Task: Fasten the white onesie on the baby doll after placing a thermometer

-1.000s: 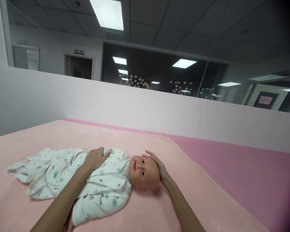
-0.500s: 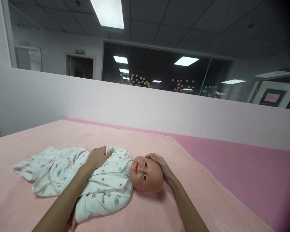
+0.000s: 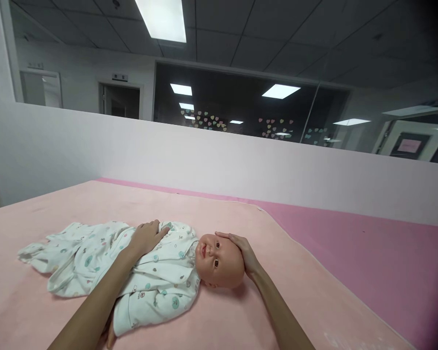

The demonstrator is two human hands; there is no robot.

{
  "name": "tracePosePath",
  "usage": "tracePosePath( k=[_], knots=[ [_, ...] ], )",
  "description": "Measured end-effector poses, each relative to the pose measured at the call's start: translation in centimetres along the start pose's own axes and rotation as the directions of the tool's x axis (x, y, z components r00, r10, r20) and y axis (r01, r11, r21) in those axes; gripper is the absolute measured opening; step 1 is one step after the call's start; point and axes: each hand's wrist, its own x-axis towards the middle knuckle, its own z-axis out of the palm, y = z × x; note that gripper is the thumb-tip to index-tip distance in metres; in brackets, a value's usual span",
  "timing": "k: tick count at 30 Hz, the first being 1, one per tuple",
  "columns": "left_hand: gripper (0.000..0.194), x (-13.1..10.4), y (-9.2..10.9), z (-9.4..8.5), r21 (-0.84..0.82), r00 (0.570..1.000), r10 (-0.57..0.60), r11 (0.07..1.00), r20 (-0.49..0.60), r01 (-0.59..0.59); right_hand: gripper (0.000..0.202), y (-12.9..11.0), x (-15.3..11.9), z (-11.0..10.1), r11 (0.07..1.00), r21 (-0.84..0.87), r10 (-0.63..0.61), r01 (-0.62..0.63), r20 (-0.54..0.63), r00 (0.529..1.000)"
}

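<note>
A baby doll (image 3: 221,262) lies on its back, its head to the right and its legs to the left. It wears a white sleepsuit (image 3: 168,272) with small green and brown prints. Across the doll's belly rests my left hand (image 3: 148,238), palm down with fingers stretched out. My right hand (image 3: 243,250) cups the top of the doll's bald head, its fingers extended along the far side. The right palm and thumb are hidden. Near my left forearm, one doll hand (image 3: 110,336) sticks out of the sleeve.
Under the doll spreads a peach-coloured cloth (image 3: 295,296) over a pink surface (image 3: 343,238). A low white wall (image 3: 222,160) with glass above it runs along the back. Behind the glass are ceiling lights, a doorway and heart stickers.
The doll's head has rolled slightly, its face turning a little more upward. My right hand has shifted slightly left over the head. My left hand stays on the belly.
</note>
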Motion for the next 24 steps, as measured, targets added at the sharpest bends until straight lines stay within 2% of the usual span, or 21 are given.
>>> tracePosePath(
  k=[4, 7, 9, 12, 14, 16, 18, 20, 24],
  knots=[
    [0.044, 0.1, -0.1, 0.2, 0.001, 1.000, 0.007, 1.000, -0.012, -0.007, 0.039, -0.5, -0.2, 0.1, 1.000, -0.003, 0.018, -0.018, 0.004, 1.000],
    [0.045, 0.2, -0.2, 0.2, 0.003, 1.000, 0.003, 1.000, -0.005, -0.003, 0.041, 0.1, 0.1, 0.0, 1.000, 0.000, -0.001, 0.001, -0.005, 1.000],
    [0.045, 0.2, -0.1, 0.2, 0.001, 1.000, -0.004, 1.000, 0.001, 0.004, 0.047, 0.8, 0.4, -0.2, 0.999, 0.029, -0.020, 0.023, -0.078, 0.997],
    [0.045, 0.2, 0.0, 0.1, -0.007, 1.000, -0.009, 1.000, 0.009, 0.009, 0.067, 1.5, 0.7, -0.4, 0.995, 0.073, -0.042, 0.062, -0.253, 0.967],
    [0.045, 0.1, 0.1, 0.0, -0.006, 1.000, -0.009, 1.000, 0.015, 0.009, 0.071, 1.4, 0.6, -0.3, 0.993, 0.067, -0.069, 0.093, -0.294, 0.953],
    [0.045, 0.0, 0.2, -0.1, -0.003, 1.000, -0.006, 1.000, 0.014, 0.006, 0.064, 0.8, 0.2, -0.2, 0.995, 0.016, -0.090, 0.095, -0.209, 0.974],
    [0.044, 0.0, 0.3, -0.2, -0.003, 1.000, -0.004, 1.000, 0.011, 0.004, 0.052, -0.1, -0.2, 0.0, 0.996, -0.054, -0.068, 0.066, -0.051, 0.996],
    [0.043, -0.1, 0.3, -0.2, -0.008, 1.000, 0.000, 1.000, 0.007, 0.000, 0.046, -0.9, -0.6, 0.2, 0.994, -0.099, -0.034, 0.039, 0.050, 0.998],
    [0.044, -0.1, 0.4, -0.4, -0.013, 1.000, -0.001, 1.000, 0.003, 0.001, 0.045, -1.4, -0.9, 0.4, 0.995, -0.099, -0.026, 0.030, 0.047, 0.999]
  ],
)
